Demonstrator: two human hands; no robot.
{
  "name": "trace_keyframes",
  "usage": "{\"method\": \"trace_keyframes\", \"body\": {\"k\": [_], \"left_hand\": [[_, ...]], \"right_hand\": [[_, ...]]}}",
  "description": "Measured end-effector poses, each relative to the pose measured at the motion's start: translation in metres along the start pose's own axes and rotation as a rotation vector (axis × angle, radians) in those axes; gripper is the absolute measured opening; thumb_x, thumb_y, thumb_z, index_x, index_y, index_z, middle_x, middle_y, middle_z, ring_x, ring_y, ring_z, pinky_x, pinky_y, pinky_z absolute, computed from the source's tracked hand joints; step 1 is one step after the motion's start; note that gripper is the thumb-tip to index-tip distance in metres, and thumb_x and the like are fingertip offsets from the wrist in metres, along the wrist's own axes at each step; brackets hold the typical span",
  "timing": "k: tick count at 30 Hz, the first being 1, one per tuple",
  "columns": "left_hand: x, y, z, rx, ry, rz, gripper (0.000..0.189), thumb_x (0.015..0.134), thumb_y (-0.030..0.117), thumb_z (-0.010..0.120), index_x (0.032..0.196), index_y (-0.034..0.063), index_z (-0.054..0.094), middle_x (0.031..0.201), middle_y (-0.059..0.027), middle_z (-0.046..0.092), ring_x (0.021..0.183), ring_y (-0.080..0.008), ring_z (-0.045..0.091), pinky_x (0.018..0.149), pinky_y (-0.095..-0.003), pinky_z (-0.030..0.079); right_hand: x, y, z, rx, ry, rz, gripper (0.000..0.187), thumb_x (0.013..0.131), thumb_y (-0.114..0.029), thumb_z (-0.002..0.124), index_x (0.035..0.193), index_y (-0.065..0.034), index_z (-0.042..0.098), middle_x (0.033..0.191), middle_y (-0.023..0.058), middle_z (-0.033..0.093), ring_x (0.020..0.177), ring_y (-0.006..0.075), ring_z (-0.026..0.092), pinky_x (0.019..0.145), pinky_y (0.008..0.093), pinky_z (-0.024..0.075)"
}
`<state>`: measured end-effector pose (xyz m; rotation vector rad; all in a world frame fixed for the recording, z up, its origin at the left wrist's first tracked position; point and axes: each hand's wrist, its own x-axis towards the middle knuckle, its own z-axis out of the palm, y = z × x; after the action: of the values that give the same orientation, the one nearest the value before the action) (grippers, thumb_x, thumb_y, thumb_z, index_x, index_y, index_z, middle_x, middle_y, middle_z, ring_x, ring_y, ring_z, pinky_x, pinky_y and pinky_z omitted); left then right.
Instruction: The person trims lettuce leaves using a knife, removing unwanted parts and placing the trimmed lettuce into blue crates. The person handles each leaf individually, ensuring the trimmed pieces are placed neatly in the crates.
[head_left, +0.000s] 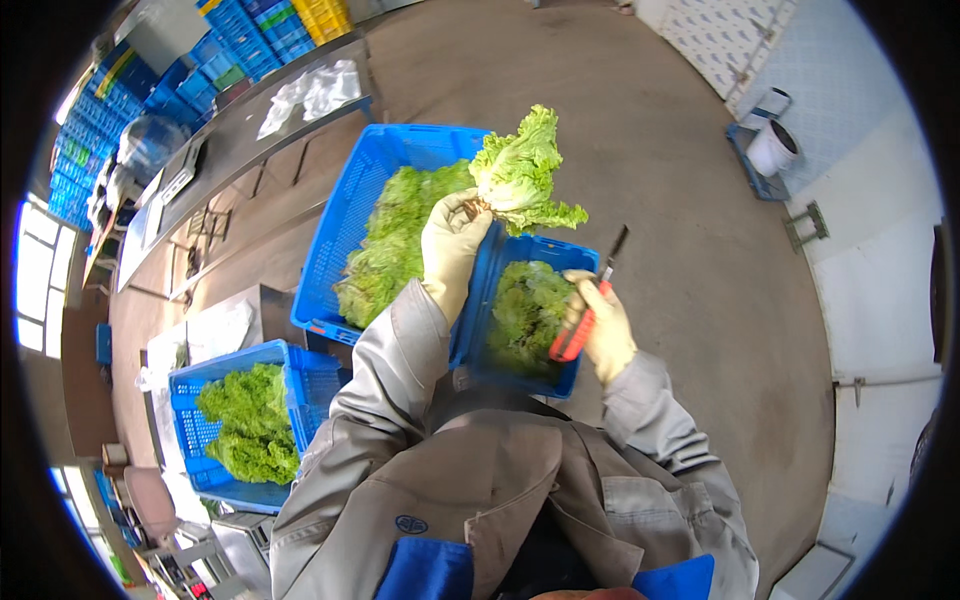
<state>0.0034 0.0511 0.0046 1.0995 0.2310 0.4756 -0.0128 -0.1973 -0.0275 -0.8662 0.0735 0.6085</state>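
Observation:
My left hand (452, 244), in a cream glove, grips a head of leafy lettuce (517, 176) by its browned stem end. The leaves spread up and to the right, over the rim of a large blue crate (319, 289). More lettuce (409, 225), some of it browned, lies in that crate. In my right hand (606, 322), also gloved, is a red-handled utility knife (579, 330), its dark blade pointing away from me. This hand is over the right edge of a smaller blue crate (559, 251) that contains loose green leaves (529, 307).
At left, another blue crate (187, 420) holds green lettuce (255, 427). A long metal table (247, 112) with plastic bags (311, 94) stands behind, near stacked blue crates (240, 37). A white bucket (772, 148) sits on a blue platform by the right wall.

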Motion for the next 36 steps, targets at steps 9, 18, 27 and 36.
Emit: {"method": "trace_keyframes", "body": {"k": [9,18,27,36], "left_hand": [[-0.022,-0.066,0.059,-0.623,0.05,-0.465,0.022,0.098,0.005,0.062,0.119,0.0003,0.062,0.12,-0.0167,0.067,0.117,-0.033,0.063,0.103,-0.0496,0.054],[-0.062,-0.082,0.098,-0.59,-0.09,-0.83,0.024,0.098,0.028,0.065,0.102,0.005,0.064,0.098,-0.0114,0.071,0.096,-0.0317,0.07,0.095,-0.0514,0.057],[-0.107,-0.07,0.128,-0.073,-0.435,-0.913,0.031,0.101,0.036,0.062,0.102,0.0055,0.064,0.092,-0.0081,0.072,0.081,-0.0223,0.072,0.08,-0.04,0.061],[-0.101,-0.077,0.136,0.132,-0.454,-0.29,0.046,0.094,0.008,0.072,0.134,-0.0074,0.056,0.114,-0.0111,0.071,0.1,-0.0157,0.068,0.086,-0.0258,0.054]], "right_hand": [[-0.02,0.008,-0.008,-0.143,0.262,-0.457,0.026,0.103,-0.023,0.061,0.122,-0.0047,0.063,0.106,0.01,0.072,0.075,0.0107,0.063,0.064,0.0235,0.0497],[-0.004,0.005,-0.119,0.437,-0.04,-0.137,0.051,0.1,-0.048,0.061,0.135,-0.0118,0.058,0.131,0.0073,0.064,0.082,0.0119,0.054,0.068,0.0261,0.0449],[-0.007,-0.026,-0.138,0.466,-0.155,-0.194,0.045,0.094,-0.053,0.066,0.105,-0.0097,0.062,0.073,-0.0012,0.052,0.066,0.0146,0.046,0.062,0.0304,0.0427],[-0.013,-0.027,-0.118,0.467,0.09,-0.218,0.021,0.097,-0.029,0.07,0.107,-0.0119,0.063,0.085,-0.0002,0.063,0.066,0.0124,0.054,0.059,0.0284,0.0431]]}}
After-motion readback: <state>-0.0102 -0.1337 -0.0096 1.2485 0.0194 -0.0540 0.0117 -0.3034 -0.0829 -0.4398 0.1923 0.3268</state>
